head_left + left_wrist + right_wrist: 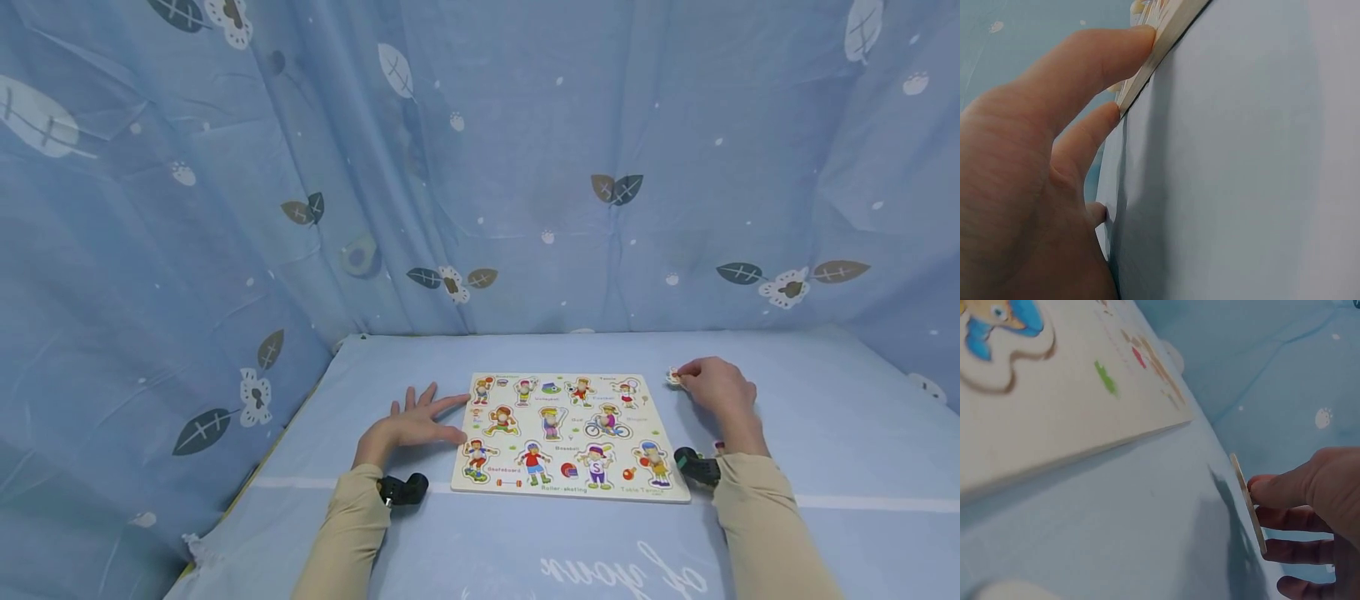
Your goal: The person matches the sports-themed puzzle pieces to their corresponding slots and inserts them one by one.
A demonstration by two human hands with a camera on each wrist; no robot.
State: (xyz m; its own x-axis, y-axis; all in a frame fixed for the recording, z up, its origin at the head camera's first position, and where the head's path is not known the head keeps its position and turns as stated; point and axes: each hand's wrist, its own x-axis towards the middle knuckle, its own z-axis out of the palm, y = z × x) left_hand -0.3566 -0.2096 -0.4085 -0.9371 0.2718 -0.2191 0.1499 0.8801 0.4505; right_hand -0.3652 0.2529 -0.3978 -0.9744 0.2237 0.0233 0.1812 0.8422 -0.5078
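Observation:
A wooden peg puzzle board (566, 437) with sports figures lies flat on the table. My left hand (412, 423), fingers spread, has thumb and index fingertips at the board's left edge. The left wrist view shows those fingertips (1138, 47) against the side of the board (1169, 34). Beyond the board's upper right corner, my right hand (720, 387) pinches a small puzzle piece (673, 377). From the right wrist camera the piece (1249, 506) appears as a thin wooden slab on edge, thumb and fingers on one side; its printed face is mostly hidden.
Beside the right wrist, a small red-and-green item (720, 447) shows partly behind the black wrist camera (697, 467). A blurred pale rounded shape (1016, 591) enters the right wrist view's bottom edge. A blue patterned curtain (525, 167) hangs behind the cloth-covered table (525, 542).

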